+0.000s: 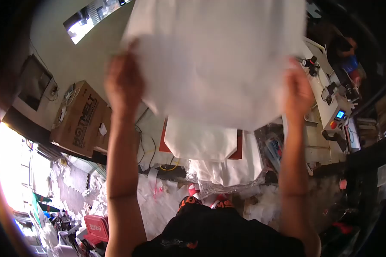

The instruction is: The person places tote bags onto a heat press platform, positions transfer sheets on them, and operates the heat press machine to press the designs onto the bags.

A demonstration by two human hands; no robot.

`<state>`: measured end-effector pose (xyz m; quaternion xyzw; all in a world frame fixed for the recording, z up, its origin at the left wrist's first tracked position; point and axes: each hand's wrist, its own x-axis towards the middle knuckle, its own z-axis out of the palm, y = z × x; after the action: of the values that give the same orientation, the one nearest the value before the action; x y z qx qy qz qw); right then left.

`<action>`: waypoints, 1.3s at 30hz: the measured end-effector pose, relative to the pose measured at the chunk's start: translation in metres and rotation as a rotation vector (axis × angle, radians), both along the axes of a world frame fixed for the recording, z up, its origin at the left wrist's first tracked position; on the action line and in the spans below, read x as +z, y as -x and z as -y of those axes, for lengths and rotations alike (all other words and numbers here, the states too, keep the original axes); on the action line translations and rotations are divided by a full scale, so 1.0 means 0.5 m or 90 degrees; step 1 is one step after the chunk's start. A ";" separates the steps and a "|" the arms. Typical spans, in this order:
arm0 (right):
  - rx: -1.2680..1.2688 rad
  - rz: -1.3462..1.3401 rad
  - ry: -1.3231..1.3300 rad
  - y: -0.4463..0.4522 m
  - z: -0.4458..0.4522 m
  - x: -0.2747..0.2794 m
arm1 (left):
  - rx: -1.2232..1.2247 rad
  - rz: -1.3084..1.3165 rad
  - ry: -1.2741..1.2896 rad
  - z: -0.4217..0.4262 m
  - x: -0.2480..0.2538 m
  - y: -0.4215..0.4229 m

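A large white sheet of soft material (214,60) is held up in front of me, blurred by motion. My left hand (126,77) grips its left edge, and my right hand (297,85) grips its right edge, fingers closed on both sides. Below the raised sheet, a white piece with cut corners (201,139) lies on a red-brown board (239,145). Under that, more white material (227,171) hangs over clear plastic wrap.
A "HOTMELT" cardboard box (83,122) stands at the left. The right side holds a machine with a lit blue display (340,114) and a red knob. A red container (96,228) sits at lower left. White scraps (158,201) litter the floor around my feet.
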<state>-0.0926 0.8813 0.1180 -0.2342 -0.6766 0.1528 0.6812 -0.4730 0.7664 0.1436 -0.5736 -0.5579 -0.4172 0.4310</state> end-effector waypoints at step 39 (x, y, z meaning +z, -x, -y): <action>-0.205 0.805 0.303 0.230 -0.055 -0.567 | 0.007 0.099 0.719 -0.385 -0.660 0.018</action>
<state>-0.2077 0.9088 -0.1656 -0.5188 -0.8485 0.0286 0.1006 -0.4819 0.9589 -0.1865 -0.6798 -0.7273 -0.0927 0.0175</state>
